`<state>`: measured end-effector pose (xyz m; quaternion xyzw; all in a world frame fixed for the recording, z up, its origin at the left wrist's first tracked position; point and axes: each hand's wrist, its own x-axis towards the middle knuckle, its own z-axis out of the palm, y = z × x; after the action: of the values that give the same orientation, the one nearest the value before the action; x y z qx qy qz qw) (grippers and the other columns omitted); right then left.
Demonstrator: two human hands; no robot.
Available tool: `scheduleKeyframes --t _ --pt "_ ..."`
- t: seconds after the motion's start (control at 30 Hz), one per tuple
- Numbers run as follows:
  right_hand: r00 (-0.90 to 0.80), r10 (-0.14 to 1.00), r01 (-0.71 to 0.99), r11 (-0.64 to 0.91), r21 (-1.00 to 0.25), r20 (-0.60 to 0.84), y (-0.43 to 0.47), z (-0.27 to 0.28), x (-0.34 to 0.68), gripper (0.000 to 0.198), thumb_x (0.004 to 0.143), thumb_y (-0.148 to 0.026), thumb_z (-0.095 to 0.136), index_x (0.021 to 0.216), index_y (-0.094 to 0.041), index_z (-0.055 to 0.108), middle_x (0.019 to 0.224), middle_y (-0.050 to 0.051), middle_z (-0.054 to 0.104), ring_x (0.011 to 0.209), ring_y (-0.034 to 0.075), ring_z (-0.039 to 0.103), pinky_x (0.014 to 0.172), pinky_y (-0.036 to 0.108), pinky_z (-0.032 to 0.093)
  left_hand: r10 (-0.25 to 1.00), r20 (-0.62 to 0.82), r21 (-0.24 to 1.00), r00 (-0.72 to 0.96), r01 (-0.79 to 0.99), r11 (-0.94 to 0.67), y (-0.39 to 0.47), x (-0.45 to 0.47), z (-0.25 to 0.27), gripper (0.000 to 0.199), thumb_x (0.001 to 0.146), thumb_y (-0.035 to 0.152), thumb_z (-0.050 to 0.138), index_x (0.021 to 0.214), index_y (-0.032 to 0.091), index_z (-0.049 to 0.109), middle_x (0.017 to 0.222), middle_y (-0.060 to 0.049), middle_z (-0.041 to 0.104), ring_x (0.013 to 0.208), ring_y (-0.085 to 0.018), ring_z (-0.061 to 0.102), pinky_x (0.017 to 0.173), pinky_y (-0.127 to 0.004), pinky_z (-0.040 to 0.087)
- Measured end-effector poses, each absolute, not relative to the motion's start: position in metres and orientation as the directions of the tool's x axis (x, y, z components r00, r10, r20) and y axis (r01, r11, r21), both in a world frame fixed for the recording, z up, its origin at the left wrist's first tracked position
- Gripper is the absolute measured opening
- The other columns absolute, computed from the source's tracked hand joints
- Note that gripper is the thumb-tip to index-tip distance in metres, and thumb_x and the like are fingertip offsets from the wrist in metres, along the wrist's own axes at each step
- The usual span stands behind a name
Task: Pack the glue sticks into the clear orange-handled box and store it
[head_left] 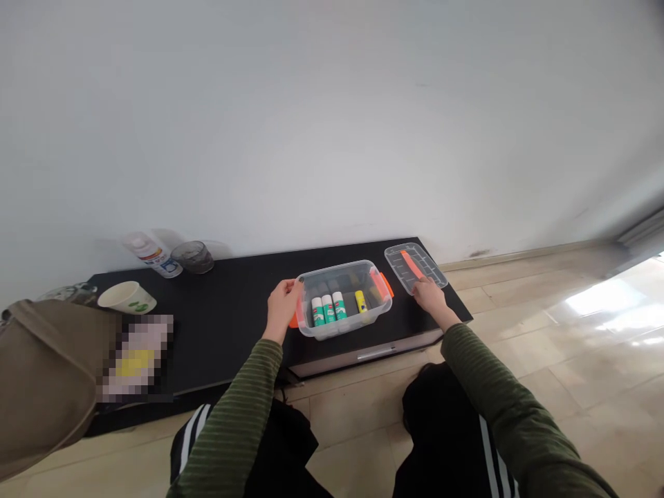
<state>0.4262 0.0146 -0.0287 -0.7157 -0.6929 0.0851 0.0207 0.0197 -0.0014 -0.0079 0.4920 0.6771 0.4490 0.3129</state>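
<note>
A clear plastic storage box [326, 334] with orange end latches stands uncovered on the black cabinet. Inside it, three green glue sticks [328, 310] with white caps are lined up side by side, and a yellow stick [360, 301] lies to their right. My left hand [281, 304] grips the box's left end, thumb and fingers at the rim by the orange latch. To the right of the box, its clear lid [434, 268] rests flat on the cabinet. The fingers of my right hand [429, 296] are closed around the near end of the lid's orange handle [411, 263].
At the left of the black cabinet [233, 325] stand a paper cup [127, 297], a dark glass [193, 256] and a spray can [151, 254]. A brown bag [49, 380] covers the near left corner. A white wall rises behind, and a drawer front faces me.
</note>
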Motion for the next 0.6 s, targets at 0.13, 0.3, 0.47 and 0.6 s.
scheduleKeyframes --t 0.13,0.3,0.47,0.6 --pt "-0.074 0.988 0.956 0.109 -0.271 0.134 0.014 -0.02 0.416 0.019 0.09 -0.012 0.048 0.097 -0.017 0.065 0.117 0.015 0.062 0.121 0.026 0.051 0.103 0.037 0.041 0.956 0.012 0.908 -0.294 0.404 0.113 -0.003 0.023 -0.004 0.043 0.084 0.056 0.056 0.096 0.017 0.069 0.095 -0.009 0.075 0.088 -0.021 0.067 0.076 -0.029 0.048" --pt "0.124 0.816 0.669 0.352 -0.655 0.564 0.014 -0.01 0.415 0.016 0.094 -0.025 0.049 0.108 -0.019 0.055 0.121 0.016 0.061 0.116 0.025 0.058 0.102 0.044 0.046 0.962 0.036 0.867 -0.272 0.488 0.105 -0.006 0.017 0.002 0.04 0.087 0.053 0.05 0.092 0.019 0.07 0.091 -0.006 0.074 0.083 -0.02 0.064 0.071 -0.028 0.045" --pt "0.565 0.643 0.059 0.593 -0.803 0.516 0.015 0.019 0.423 0.027 0.091 -0.04 0.063 0.109 -0.024 0.05 0.117 0.008 0.066 0.11 0.021 0.067 0.099 0.047 0.051 0.961 -0.002 0.899 -0.277 0.42 0.123 -0.016 0.011 0.001 0.042 0.088 0.054 0.048 0.092 0.019 0.071 0.086 -0.004 0.072 0.079 -0.02 0.062 0.066 -0.027 0.044" --pt "0.68 0.676 -0.308 0.616 -0.725 0.285 0.018 0.028 0.434 0.021 0.092 -0.036 0.062 0.105 -0.022 0.056 0.118 0.009 0.068 0.112 0.022 0.068 0.1 0.048 0.053 0.963 -0.017 0.943 -0.27 0.316 0.105 -0.026 0.018 0.0 0.043 0.084 0.054 0.056 0.106 0.02 0.071 0.098 -0.006 0.074 0.09 -0.022 0.065 0.078 -0.03 0.048"
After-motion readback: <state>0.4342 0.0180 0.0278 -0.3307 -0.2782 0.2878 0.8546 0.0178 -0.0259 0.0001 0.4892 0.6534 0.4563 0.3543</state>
